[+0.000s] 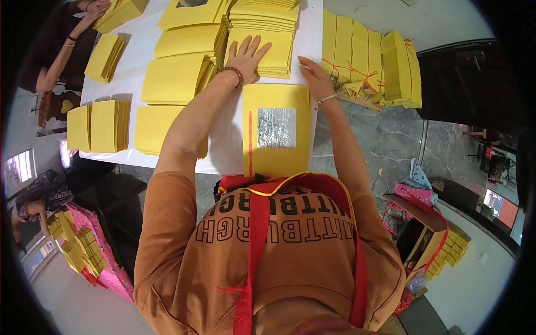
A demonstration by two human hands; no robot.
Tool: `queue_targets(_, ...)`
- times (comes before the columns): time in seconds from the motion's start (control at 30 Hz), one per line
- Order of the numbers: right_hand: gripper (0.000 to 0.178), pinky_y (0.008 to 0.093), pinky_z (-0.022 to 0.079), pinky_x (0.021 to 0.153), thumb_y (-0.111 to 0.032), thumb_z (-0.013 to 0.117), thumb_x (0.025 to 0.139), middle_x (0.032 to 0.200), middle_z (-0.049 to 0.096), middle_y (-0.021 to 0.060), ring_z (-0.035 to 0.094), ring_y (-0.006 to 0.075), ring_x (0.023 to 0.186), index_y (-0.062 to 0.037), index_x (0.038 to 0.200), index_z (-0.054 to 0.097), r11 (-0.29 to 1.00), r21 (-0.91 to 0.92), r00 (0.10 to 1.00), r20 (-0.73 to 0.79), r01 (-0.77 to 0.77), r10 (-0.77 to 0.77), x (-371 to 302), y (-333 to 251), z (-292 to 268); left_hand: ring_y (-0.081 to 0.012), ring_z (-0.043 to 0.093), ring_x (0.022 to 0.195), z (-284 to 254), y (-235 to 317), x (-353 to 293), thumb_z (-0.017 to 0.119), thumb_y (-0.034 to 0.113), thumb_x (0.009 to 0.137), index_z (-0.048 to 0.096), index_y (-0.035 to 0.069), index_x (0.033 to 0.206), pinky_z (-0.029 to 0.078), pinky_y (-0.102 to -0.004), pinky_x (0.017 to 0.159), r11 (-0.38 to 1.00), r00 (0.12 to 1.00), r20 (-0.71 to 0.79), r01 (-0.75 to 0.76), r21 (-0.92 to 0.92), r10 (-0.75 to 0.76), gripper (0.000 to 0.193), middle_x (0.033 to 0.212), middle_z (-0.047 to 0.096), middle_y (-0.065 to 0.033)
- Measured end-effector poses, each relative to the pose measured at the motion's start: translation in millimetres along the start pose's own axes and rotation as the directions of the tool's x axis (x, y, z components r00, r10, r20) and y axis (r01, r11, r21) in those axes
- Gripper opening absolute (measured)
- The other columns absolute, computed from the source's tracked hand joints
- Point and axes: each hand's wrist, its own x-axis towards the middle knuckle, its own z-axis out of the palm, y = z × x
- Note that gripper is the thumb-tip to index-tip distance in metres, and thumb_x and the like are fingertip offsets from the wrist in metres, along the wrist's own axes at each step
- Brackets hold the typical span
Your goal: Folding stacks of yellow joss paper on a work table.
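Observation:
My left hand [247, 58] lies flat, fingers spread, on a stack of yellow paper sheets [276, 53] at the table's far right. My right hand [317, 81] is beside that stack at the table's right edge, its fingers loosely stretched and nothing visible in them. Directly before me lies a yellow sheet [276, 161] with a silver foil square [276, 128] at its middle and a red strip along its left side. Further yellow stacks [173, 79] lean in a row left of my left forearm.
A white-covered table [226, 146] carries smaller yellow piles [109, 125] at left. Tied yellow bundles [354, 50] stand beyond its right edge. Another person's hand [92, 14] touches a yellow pile at the far left. More yellow bundles [84, 245] rest on a pink cloth at lower left.

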Motion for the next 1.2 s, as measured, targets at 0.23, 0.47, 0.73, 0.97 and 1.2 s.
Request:
queue_targets(0.23, 0.038, 0.0239, 0.045, 0.076, -0.019, 0.056, 0.087, 0.109, 0.059, 0.0063, 0.056, 0.0109, 0.085, -0.0052, 0.123, 0.051, 0.971, 0.204, 0.962, -0.213, -0.127, 0.171, -101.0, 25.2, -7.9, -0.0304, 0.008, 0.137, -11.5, -14.2, 8.1, 0.062, 0.035, 0.071, 0.010, 0.026, 0.143, 0.010, -0.0532, 0.107, 0.998, 0.997, 0.044, -0.066, 0.003, 0.066, 0.089, 0.149, 0.009, -0.0112)
queue_targets(0.47, 0.053, 0.0289, 0.047, 0.073, -0.030, 0.061, 0.081, 0.112, 0.055, 0.0111, 0.057, 0.0169, 0.076, -0.0026, 0.125, 0.048, 0.967, -0.075, 0.942, -0.253, -0.244, 0.219, -100.8, 8.1, 9.6, -0.0338, 0.019, 0.133, -26.5, -4.2, -27.5, 0.058, 0.022, 0.074, 0.023, 0.019, 0.140, 0.016, -0.0478, 0.108, 0.946, 0.903, -0.398, -0.257, -0.199, 0.162, 0.074, 0.144, 0.020, -0.0167)
queue_targets(0.73, 0.060, 0.0358, 0.032, 0.099, -0.027, 0.055, 0.084, 0.134, 0.037, 0.0180, 0.037, 0.0289, 0.121, -0.0023, 0.135, 0.032, 0.977, -0.157, 0.961, -0.209, 0.148, -0.179, -66.9, 37.3, 32.3, -0.0307, 0.026, 0.130, 25.2, 68.9, -116.2, 0.053, 0.012, 0.080, 0.008, -0.005, 0.139, 0.024, -0.0336, 0.106, 0.056, 0.870, -0.021, 0.008, -0.998, -0.492, 0.076, 0.140, 0.025, -0.0246)
queue_targets(0.97, 0.060, 0.0304, 0.031, 0.101, -0.009, 0.052, 0.086, 0.138, 0.031, 0.0165, 0.032, 0.0222, 0.126, -0.0039, 0.139, 0.024, 0.893, 0.442, 0.959, -0.279, 0.084, 0.048, -65.4, 19.5, 36.6, -0.0242, 0.038, 0.120, 37.3, 61.2, -109.8, 0.063, 0.004, 0.077, -0.001, 0.002, 0.141, 0.034, -0.0298, 0.098, -0.252, 0.896, 0.065, -0.053, -0.966, -0.440, 0.090, 0.138, 0.026, -0.0193)
queue_targets(1.2, 0.030, 0.0253, 0.042, 0.084, -0.012, 0.048, 0.090, 0.109, 0.056, 0.0077, 0.053, 0.0137, 0.096, -0.0035, 0.119, 0.051, 0.951, 0.304, 0.987, -0.121, -0.063, 0.104, -46.7, 43.9, 26.4, -0.0186, 0.042, 0.115, 61.4, 54.7, -88.5, 0.063, 0.006, 0.078, 0.031, 0.001, 0.134, 0.038, -0.0289, 0.093, 0.126, 0.865, -0.096, -0.039, -0.991, -0.493, 0.064, 0.129, 0.040, -0.0132)
